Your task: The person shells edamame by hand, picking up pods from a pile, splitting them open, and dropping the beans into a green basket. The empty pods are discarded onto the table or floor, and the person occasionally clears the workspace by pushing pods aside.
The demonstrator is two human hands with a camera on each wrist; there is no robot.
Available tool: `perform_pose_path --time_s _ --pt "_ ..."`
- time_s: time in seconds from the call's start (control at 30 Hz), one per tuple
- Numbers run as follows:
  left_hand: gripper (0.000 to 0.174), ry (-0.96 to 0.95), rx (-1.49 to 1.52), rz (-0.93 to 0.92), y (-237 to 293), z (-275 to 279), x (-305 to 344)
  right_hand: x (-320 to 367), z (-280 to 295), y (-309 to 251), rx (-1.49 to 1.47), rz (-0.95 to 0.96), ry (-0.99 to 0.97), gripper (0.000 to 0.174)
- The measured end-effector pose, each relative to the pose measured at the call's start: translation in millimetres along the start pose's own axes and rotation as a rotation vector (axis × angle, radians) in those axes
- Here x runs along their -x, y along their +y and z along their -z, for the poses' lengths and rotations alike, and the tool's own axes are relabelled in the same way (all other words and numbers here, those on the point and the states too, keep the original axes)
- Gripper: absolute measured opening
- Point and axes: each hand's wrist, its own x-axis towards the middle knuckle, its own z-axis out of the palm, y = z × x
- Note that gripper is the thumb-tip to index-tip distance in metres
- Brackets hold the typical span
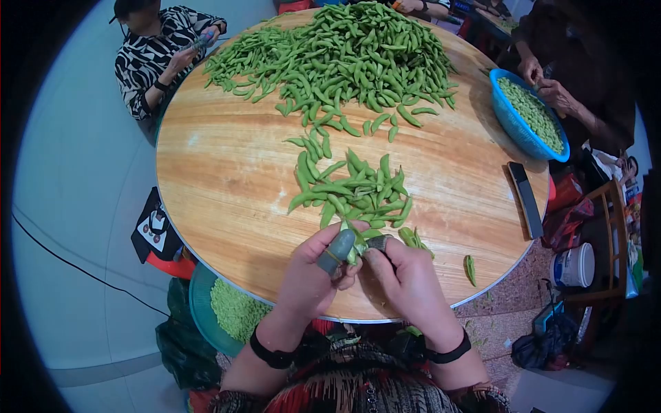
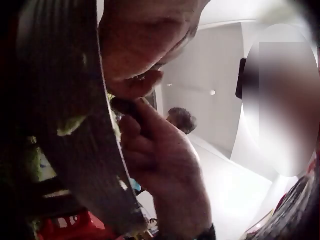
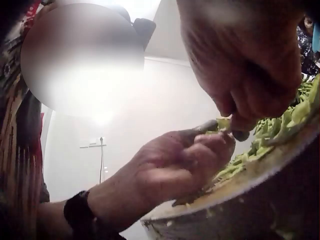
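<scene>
Close over the table's near edge, both hands work on one split green soybean pod point(image 1: 353, 246). My left hand point(image 1: 308, 279) pinches it, with a grey-green cover point(image 1: 336, 252) on the thumb. From the other side my right hand point(image 1: 414, 279) grips its right end, a dark cover point(image 1: 378, 242) showing at its fingertips. In the right wrist view the fingertips of the left hand point(image 3: 175, 165) and right hand point(image 3: 245, 65) meet around the pod, mostly hiding it. Just beyond the hands lies a small heap of whole pods point(image 1: 351, 186).
A big pod pile point(image 1: 351, 55) covers the far side of the round wooden table point(image 1: 220, 172). Shelled beans fill a blue basket point(image 1: 496, 103) at right and a green basin point(image 1: 201, 303) below left. A phone point(image 1: 525, 199) lies near the right edge. Other people sit around.
</scene>
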Motion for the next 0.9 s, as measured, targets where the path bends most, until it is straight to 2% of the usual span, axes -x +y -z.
perform_pose_path --time_s 0.07,0.1,0.13,0.17,0.2,0.27,0.37,0.4,0.43,0.47,0.5,0.53,0.57,0.6,0.63,0.67,0.7,0.77,0.8,0.87,0.9 --pt "0.035 0.009 -0.416 -0.144 -5.2 3.5 0.5 -1.5 1.7 0.3 0.062 0.0 -0.034 0.013" --pt "0.035 0.011 -0.414 -0.141 -6.5 1.8 0.9 -5.4 1.3 0.6 -0.049 0.042 0.11 0.013" --pt "0.038 0.02 -0.811 -0.398 -6.9 -2.5 0.9 -6.7 1.0 0.6 -0.158 0.085 0.256 0.013" --pt "0.041 0.026 -1.208 -0.662 -6.6 -7.3 1.1 -6.1 0.0 -0.2 -0.157 0.084 0.257 0.013" --pt "0.041 0.025 -1.206 -0.663 -7.6 -12.7 5.8 -6.0 -1.2 -1.8 -0.207 0.103 0.212 0.015" --pt "0.048 0.049 -1.103 -0.478 -10.3 -21.8 20.0 -2.2 -1.4 -4.2 -0.27 0.081 0.117 0.02" --pt "0.05 0.053 -1.123 -0.478 -6.9 -21.2 28.0 4.6 -5.7 2.3 -0.184 0.131 0.105 0.023" --pt "0.05 0.037 -1.12 -0.469 -4.6 -15.2 28.6 6.3 -13.9 6.3 -0.375 0.112 0.113 0.022" --pt "0.052 -0.128 -1.324 -0.626 -0.5 -6.1 28.3 8.8 -15.8 2.4 -0.368 0.106 0.125 0.022" --pt "0.055 -0.302 -1.519 -0.789 3.8 0.7 28.0 11.0 -16.7 -3.3 -0.638 -0.097 0.024 0.02" --pt "0.055 -0.318 -1.516 -0.785 7.7 4.5 29.9 13.5 -19.5 -7.4 -0.909 -0.303 -0.077 0.018" --pt "0.05 -0.322 -1.515 -0.776 10.5 7.4 32.9 15.0 -23.9 -8.7 -1.126 -0.365 -0.113 0.015" --pt "0.046 -0.323 -1.513 -0.772 10.2 8.3 34.8 14.7 -25.1 -7.8 -1.123 -0.364 -0.103 0.015" --pt "0.046 -0.332 -1.509 -0.773 4.2 11.8 36.2 14.1 -26.5 -6.1 -1.27 -0.418 -0.142 0.015" --pt "0.037 -0.224 -1.2 -0.633 -4.5 18.7 38.1 14.2 -28.3 -5.6 -1.417 -0.474 -0.184 0.014" --pt "0.028 -0.117 -0.892 -0.489 -9.3 22.3 39.1 15.0 -30.3 -7.2 -1.425 -0.468 -0.156 0.015" --pt "0.028 -0.119 -0.891 -0.488 -8.3 20.9 39.7 15.5 -30.7 -6.4 -1.425 -0.469 -0.153 0.015" --pt "0.014 0.01 -0.871 -0.309 -3.6 15.8 40.7 15.8 -31.6 -4.3 -1.32 -0.405 -0.084 0.012" --pt "0.014 0.011 -0.868 -0.308 1.1 17.1 40.1 16.9 -27.3 -2.6 -1.318 -0.408 -0.083 0.012" --pt "0.01 0.262 -0.711 -0.475 18.0 27.9 38.5 18.9 -4.1 4.3 -0.425 0.308 -0.251 0.011" --pt "0.01 0.27 -0.711 -0.472 26.4 35.5 39.2 21.1 19.3 -3.9 -0.245 0.188 -0.47 0.013"
